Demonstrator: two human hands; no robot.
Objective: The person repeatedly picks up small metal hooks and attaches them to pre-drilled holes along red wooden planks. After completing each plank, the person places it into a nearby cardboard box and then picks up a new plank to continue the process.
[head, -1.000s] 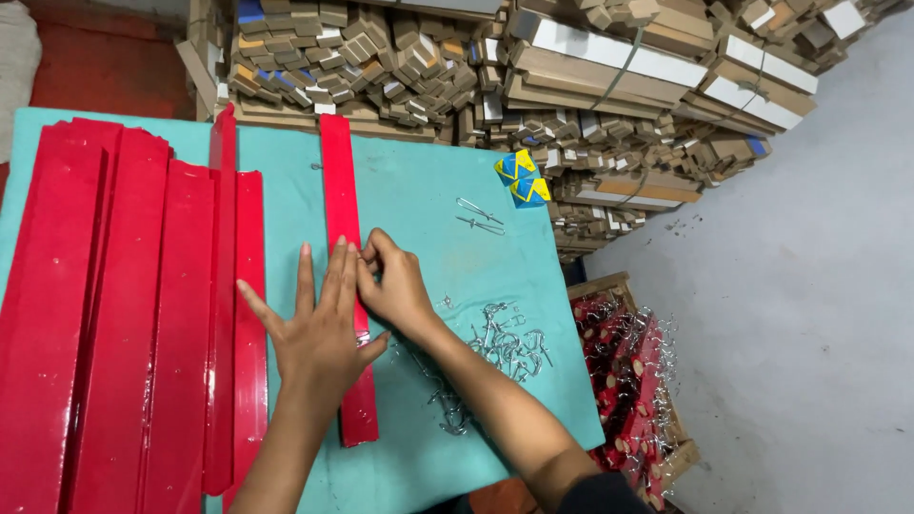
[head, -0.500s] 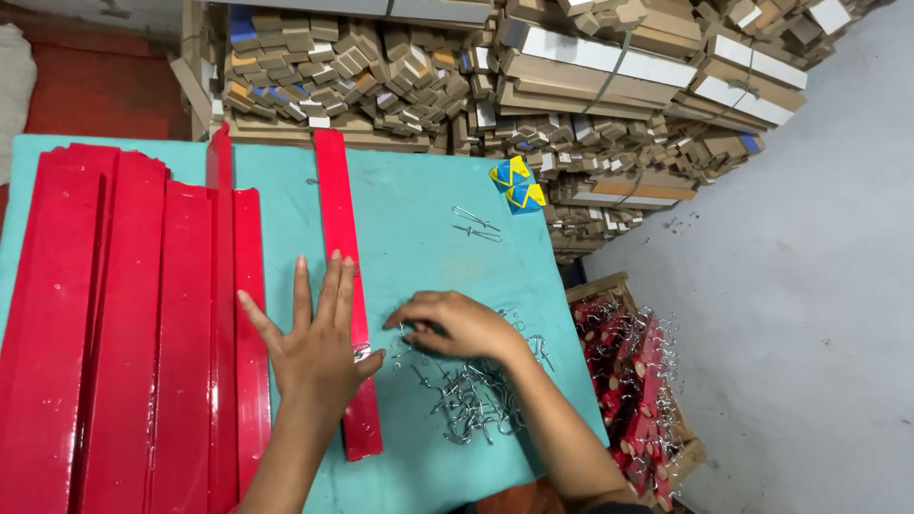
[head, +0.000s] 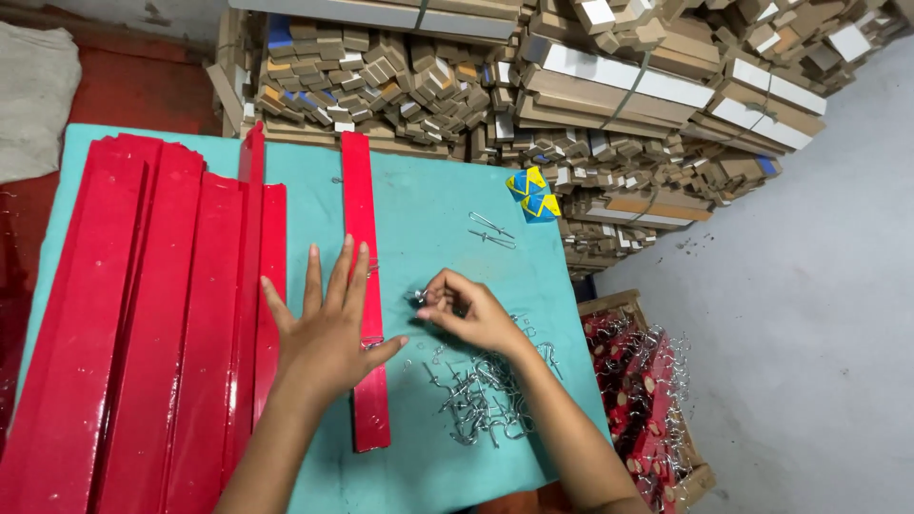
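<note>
My left hand (head: 328,338) lies flat with fingers spread, pressing on a long red strip (head: 361,214) that runs across the teal table (head: 428,209). My right hand (head: 471,312) is just right of the strip, its fingertips pinched on a small metal hook (head: 420,296). A heap of metal hooks (head: 484,395) lies under and below that wrist. A stack of red strips (head: 143,324) covers the table's left side, touching my left hand's edge.
Two loose metal clips (head: 490,231) and a blue-and-yellow folded object (head: 533,193) lie near the table's far right. Stacked cardboard bundles (head: 533,86) stand behind the table. A crate of red pieces with hooks (head: 647,400) sits on the grey floor at right.
My right hand left the strip, reached right to the hook heap, then came back toward the strip with a hook pinched. My left hand stayed pressed on the strip.
</note>
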